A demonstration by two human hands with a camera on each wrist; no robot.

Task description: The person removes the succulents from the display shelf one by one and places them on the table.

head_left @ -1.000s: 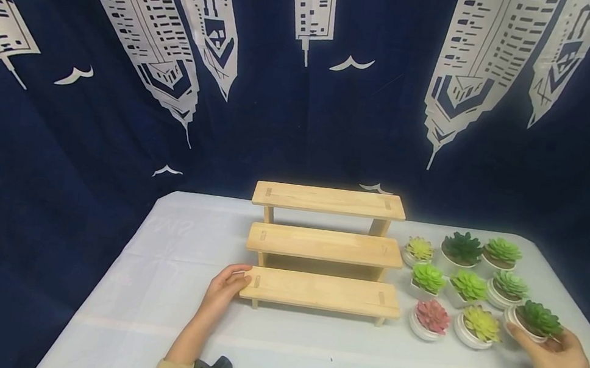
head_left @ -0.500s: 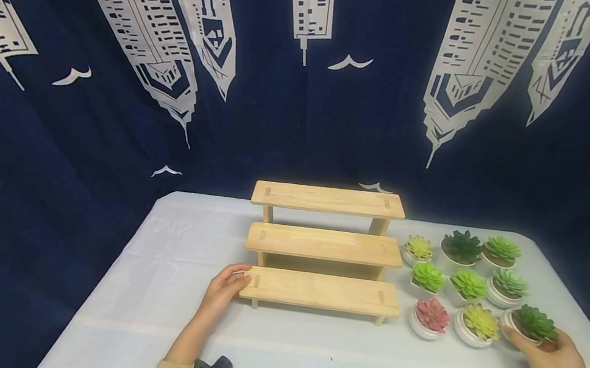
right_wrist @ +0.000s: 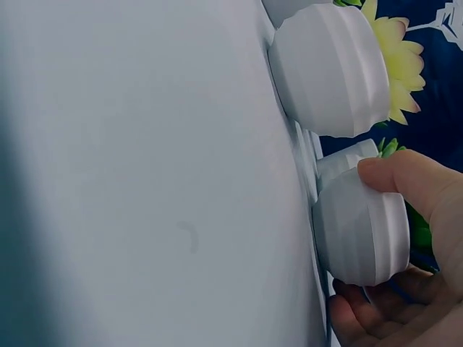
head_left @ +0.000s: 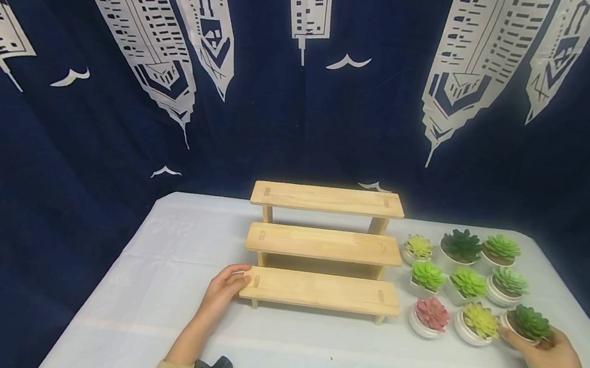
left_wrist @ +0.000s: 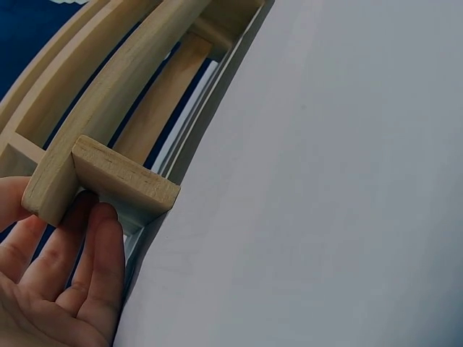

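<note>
A three-tier wooden display stand (head_left: 325,245) sits on the white table. My left hand (head_left: 227,286) grips the left end of its lowest board; in the left wrist view the thumb lies over the board and the fingers (left_wrist: 101,246) reach beneath. At the front right corner of the plants, my right hand (head_left: 552,360) holds a dark green potted succulent (head_left: 531,323) by its white pot (right_wrist: 362,235), thumb on one side and fingers on the other. That pot appears to rest on the table. Just left of it stands a yellow succulent (head_left: 479,322) in a round white pot.
Several other potted succulents stand in rows right of the stand, among them a pink one (head_left: 432,315) and a dark green one (head_left: 461,246) at the back. A navy cloth (head_left: 303,117) with white buildings hangs behind the white table (head_left: 306,363).
My right hand has shifted slightly left, bringing the dark green succulent closer to the yellow one. The left hand keeps its grip on the stand.
</note>
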